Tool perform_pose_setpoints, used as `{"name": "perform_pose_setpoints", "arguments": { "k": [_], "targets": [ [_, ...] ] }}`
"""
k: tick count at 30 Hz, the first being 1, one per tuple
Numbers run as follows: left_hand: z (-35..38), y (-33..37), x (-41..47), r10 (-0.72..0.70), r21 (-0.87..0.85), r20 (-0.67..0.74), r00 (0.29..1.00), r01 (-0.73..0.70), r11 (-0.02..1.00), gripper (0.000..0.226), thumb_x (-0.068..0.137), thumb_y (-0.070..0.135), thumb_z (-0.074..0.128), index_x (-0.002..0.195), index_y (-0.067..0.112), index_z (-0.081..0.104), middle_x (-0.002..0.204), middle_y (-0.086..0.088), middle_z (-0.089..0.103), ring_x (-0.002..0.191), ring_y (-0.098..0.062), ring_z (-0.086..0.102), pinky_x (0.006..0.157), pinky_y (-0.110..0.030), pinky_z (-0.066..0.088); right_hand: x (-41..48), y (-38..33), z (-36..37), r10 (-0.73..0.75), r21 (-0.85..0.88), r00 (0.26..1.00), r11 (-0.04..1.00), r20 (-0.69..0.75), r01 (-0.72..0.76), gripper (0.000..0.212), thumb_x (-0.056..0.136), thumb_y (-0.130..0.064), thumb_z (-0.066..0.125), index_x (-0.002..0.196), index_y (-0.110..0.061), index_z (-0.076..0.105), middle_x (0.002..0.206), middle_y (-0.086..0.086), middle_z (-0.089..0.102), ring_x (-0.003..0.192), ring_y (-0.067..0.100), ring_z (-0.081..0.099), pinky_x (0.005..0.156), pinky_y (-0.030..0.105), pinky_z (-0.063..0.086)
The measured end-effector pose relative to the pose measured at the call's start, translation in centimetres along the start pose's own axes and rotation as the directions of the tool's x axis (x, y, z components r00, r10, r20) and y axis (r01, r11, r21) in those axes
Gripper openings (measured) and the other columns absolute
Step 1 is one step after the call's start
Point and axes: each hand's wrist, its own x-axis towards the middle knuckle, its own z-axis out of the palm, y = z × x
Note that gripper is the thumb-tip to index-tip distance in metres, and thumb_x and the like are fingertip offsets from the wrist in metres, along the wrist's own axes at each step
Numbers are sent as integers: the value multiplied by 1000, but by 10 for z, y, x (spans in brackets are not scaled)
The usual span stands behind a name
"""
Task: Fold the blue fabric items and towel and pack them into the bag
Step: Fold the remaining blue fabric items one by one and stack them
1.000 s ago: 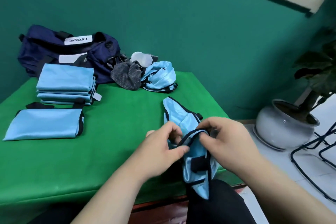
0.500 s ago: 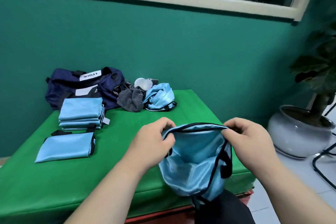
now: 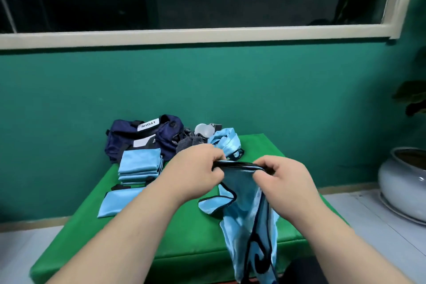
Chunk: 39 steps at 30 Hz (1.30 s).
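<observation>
A light blue fabric item (image 3: 247, 221) with black trim hangs in the air above the green table's front edge. My left hand (image 3: 196, 172) and my right hand (image 3: 284, 178) both pinch its black-trimmed top edge, a short way apart. A stack of folded blue items (image 3: 140, 166) lies at the back left, with one more folded blue piece (image 3: 119, 203) in front of it. An unfolded blue item (image 3: 224, 142) is bunched at the back. The navy bag (image 3: 143, 137) stands behind the stack, against the wall.
A grey towel (image 3: 189, 143) and a clear rounded object (image 3: 204, 129) lie between the bag and the bunched blue item. The green table (image 3: 161, 244) meets a teal wall. A large grey plant pot (image 3: 401, 182) stands on the floor to the right.
My head has tilted up, showing more wall and window. My hands have raised the blue item and drawn closer together, so its open top is pulled flat and the cloth hangs down.
</observation>
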Motion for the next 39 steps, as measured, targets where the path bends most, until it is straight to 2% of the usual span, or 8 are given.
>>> {"name": "perform_pose_setpoints", "arguments": {
  "k": [5, 11, 15, 18, 26, 30, 34, 39],
  "targets": [
    [-22, 3, -9, -59, 8, -24, 998, 59, 998, 9, 81, 25, 56, 89, 26, 58, 82, 7, 61, 79, -15, 54, 71, -31, 48, 1, -3, -20, 76, 4, 996, 997, 55, -76, 21, 79, -16, 54, 81, -25, 72, 68, 7, 67, 52, 27, 58, 57, 39, 54],
    [-53, 28, 2, -56, -208, 8, 998, 56, 976, 19, 79, 24, 61, 90, 37, 54, 80, 17, 64, 62, 0, 58, 52, -22, 40, 2, -35, -18, -34, -82, 998, 996, 50, 38, 22, 79, -29, 64, 98, -39, 59, 82, -21, 65, 78, -1, 60, 70, 25, 49],
    [-58, 36, 14, -67, -345, 19, 998, 69, 936, 16, 76, 23, 67, 85, 33, 57, 75, 8, 71, 63, -12, 69, 63, -38, 60, 12, -50, -10, -125, -151, 991, 982, -45, 117, 7, 80, -34, 61, 86, -32, 59, 78, -14, 65, 78, 9, 60, 70, 32, 51],
    [-50, 27, 16, -97, -411, 15, 995, 94, 907, 18, 78, 24, 71, 85, 30, 56, 76, 5, 73, 69, -19, 72, 69, -47, 60, 19, -48, -7, -177, -175, 983, 970, -42, 167, 10, 81, -37, 63, 88, -30, 63, 85, -13, 65, 80, 8, 60, 72, 32, 51],
    [-3, -6, 15, -167, -543, 41, 985, 162, 824, 22, 88, 41, 71, 84, 21, 62, 77, 5, 74, 68, -12, 67, 71, -31, 50, 46, -6, 2, -141, -194, 990, 971, -8, 136, 8, 86, -26, 62, 87, -27, 69, 75, -10, 68, 66, 9, 58, 62, 27, 45],
    [52, -35, 2, -205, -449, 109, 973, 232, 863, 15, 92, 40, 63, 85, 27, 64, 84, 8, 69, 79, -12, 63, 73, -29, 50, 65, 32, 2, -45, -256, 997, 966, -62, 28, 7, 85, -28, 61, 82, -23, 65, 73, -8, 66, 71, 15, 59, 62, 28, 43],
    [124, -69, -28, -179, -255, 343, 922, 275, 927, 6, 90, 28, 65, 94, 33, 64, 97, 16, 66, 92, -7, 61, 79, -19, 46, 68, 73, 12, 58, -292, 997, 954, -56, -72, 9, 85, -28, 59, 79, -22, 63, 71, -7, 64, 69, 12, 57, 55, 23, 39],
    [197, -101, -61, -70, -4, 547, 834, 86, 996, 61, 76, 44, 73, 133, 34, 53, 137, 11, 46, 132, -13, 38, 111, -34, 34, 65, 107, 27, 153, -287, 986, 943, -67, -166, 14, 85, -27, 58, 74, -18, 58, 65, -3, 60, 63, 15, 53, 54, 28, 36]
  ]
}}
